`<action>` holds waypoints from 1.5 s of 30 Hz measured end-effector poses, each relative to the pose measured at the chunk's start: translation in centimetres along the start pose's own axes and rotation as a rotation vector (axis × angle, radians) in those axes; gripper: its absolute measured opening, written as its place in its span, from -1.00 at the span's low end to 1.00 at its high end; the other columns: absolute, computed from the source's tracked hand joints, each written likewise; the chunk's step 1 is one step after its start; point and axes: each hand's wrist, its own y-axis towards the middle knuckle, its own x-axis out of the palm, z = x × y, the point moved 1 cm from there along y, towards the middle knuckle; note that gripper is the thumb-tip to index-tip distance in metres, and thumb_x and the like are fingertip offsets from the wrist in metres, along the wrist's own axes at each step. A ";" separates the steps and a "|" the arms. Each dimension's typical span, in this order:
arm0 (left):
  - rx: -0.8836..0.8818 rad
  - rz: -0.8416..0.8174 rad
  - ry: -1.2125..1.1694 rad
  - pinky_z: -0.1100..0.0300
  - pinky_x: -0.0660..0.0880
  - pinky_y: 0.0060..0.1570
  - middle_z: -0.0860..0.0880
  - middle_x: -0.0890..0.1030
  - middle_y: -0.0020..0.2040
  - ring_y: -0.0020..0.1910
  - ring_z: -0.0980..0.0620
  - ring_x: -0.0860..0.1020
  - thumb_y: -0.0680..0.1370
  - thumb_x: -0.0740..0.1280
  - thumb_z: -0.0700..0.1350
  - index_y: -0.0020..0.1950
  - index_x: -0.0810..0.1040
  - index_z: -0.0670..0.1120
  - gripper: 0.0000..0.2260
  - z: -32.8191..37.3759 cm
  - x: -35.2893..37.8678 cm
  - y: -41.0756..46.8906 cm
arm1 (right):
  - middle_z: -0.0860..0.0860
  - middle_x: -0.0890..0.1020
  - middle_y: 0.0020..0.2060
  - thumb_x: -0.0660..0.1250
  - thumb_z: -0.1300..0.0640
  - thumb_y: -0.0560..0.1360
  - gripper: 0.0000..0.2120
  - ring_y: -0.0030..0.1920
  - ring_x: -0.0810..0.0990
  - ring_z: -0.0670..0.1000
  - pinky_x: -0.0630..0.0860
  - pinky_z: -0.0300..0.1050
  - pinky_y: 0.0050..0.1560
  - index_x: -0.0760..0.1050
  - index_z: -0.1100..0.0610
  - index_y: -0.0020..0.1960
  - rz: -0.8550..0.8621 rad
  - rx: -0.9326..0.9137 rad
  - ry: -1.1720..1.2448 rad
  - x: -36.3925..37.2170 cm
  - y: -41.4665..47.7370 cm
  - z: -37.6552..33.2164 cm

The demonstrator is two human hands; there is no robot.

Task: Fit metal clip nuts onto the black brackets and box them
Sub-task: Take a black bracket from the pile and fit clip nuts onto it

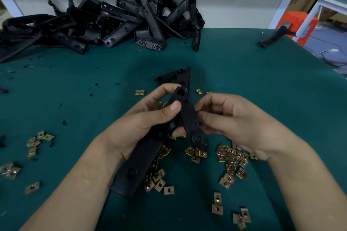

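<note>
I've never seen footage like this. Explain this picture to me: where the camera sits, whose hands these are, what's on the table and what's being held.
No machine here: a person works bare-handed, and the single camera is worn on their head, looking down. The left hand holds a long black bracket. The right hand pinches its edge, and whether a nut sits in that grip is hidden. Brass-coloured clip nuts lie scattered on the green table. A pile of brackets sits at the far edge, and a spare bracket lies just beyond the hands.
</note>
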 end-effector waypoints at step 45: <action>0.006 0.041 -0.004 0.23 0.60 -0.19 -0.16 0.62 -0.06 -0.23 0.03 0.61 0.52 0.44 -0.15 0.20 0.60 0.01 -0.74 0.1 0.6 0.2 | -0.09 0.53 -0.44 0.50 0.09 0.33 -0.85 -0.45 0.46 -0.18 0.45 -0.39 -0.35 0.67 0.10 -0.13 0.302 -0.129 0.447 3.1 0.5 -0.1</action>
